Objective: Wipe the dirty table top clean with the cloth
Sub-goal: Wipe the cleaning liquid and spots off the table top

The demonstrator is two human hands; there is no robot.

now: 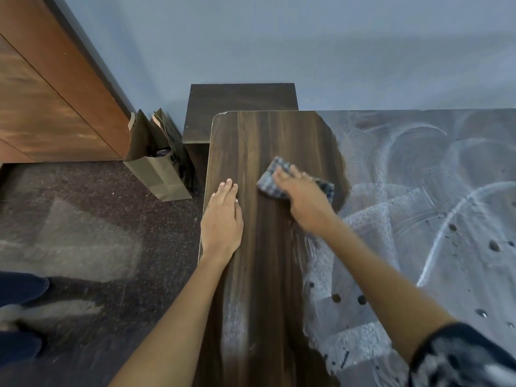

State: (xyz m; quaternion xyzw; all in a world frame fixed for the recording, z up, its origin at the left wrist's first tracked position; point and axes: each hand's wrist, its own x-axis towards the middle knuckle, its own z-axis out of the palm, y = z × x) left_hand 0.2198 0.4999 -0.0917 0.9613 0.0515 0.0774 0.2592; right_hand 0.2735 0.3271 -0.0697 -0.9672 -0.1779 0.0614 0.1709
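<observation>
We see the checked cloth (290,180) lying flat on the dark wooden table top (268,141), just beside the edge of the whitish smeared film (435,174) that covers the table's right part, with our right hand (304,199) pressing down on it, fingers spread and straight. Our left hand (222,222) rests flat and relaxed on the bare wood near the table's left edge, holding nothing. Beyond that edge we see a brown paper bag (159,169) standing on the floor against the blue wall (307,46), between a wooden cabinet (50,93) and a small dark side table (240,107).
</observation>
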